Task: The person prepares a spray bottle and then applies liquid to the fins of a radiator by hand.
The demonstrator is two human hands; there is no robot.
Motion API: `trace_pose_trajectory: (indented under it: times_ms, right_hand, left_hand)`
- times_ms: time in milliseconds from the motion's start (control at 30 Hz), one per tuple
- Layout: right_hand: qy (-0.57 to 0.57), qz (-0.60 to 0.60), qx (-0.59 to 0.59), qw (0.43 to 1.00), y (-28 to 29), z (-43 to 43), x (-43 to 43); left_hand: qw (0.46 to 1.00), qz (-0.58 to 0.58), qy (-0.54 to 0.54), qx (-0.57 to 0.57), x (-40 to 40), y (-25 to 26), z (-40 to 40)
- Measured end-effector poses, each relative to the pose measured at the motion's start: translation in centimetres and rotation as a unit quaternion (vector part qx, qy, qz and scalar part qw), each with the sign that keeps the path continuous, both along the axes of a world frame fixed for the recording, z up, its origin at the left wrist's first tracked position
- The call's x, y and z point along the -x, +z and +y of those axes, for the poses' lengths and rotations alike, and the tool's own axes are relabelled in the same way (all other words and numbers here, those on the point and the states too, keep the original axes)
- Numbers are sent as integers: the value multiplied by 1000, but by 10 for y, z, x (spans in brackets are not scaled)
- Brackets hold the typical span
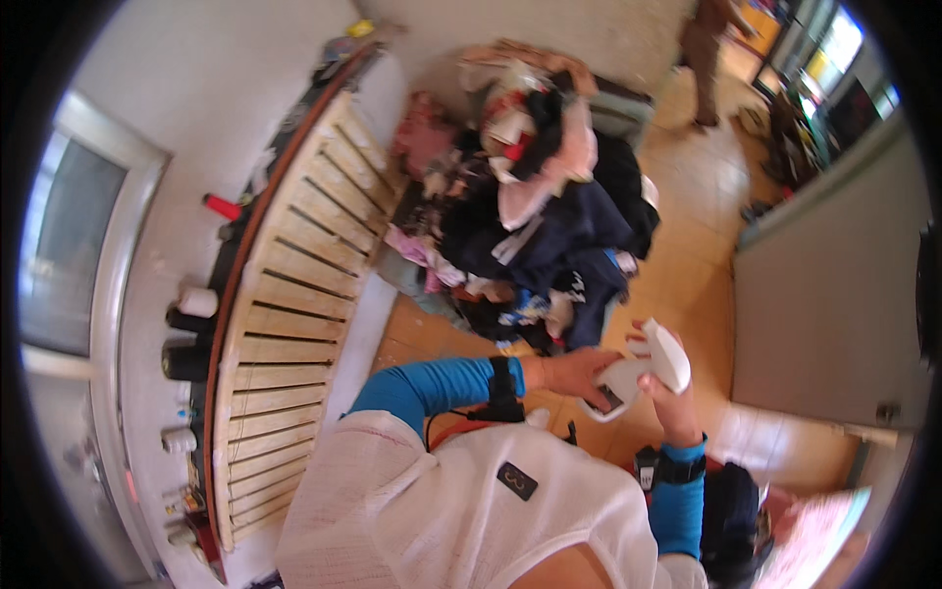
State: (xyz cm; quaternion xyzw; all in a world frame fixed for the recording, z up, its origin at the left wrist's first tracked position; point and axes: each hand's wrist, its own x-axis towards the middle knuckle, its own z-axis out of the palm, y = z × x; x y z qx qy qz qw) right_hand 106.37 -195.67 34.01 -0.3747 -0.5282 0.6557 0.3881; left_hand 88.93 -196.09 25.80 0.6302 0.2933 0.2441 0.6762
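Observation:
My left hand [581,370] comes in from the left and grips the lower part of a white plastic handheld item [624,375], which has a dark patch near its rounded end. Its kind is hard to tell; it resembles a spray bottle or a small steamer. My right hand [671,405] holds the narrower white upper part, with some fingers showing behind it. Both hands are close together, above the tiled floor. Just beyond them lies a big heap of clothes [567,235], dark blue, black, pink and white.
At left runs a slatted wooden rack [287,316], with thread spools [197,302] along the wall beside it. A grey panel [824,309] stands at right. Another person [703,59] is at the top right on the tiled floor [684,243]. Dark fabric [728,515] lies at the lower right.

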Motion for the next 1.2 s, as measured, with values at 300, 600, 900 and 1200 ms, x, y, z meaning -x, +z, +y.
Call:
trace_pose_trajectory:
  times_ms: [300, 600, 900, 1200]
  right_hand:
    - [133, 30, 66, 988, -10, 32, 65]
    - [246, -147, 40, 957, -15, 65, 84]
    - [318, -158, 41, 934, -5, 93, 133]
    - [343, -132, 48, 929, -3, 88, 139]
  left_hand:
    - [990, 31, 133, -24, 108, 9, -2]
    - [907, 46, 397, -135, 235, 44, -26]
    - [630, 57, 727, -269, 377, 153, -108]
    - [386, 227, 846, -291, 510, 154, -123]
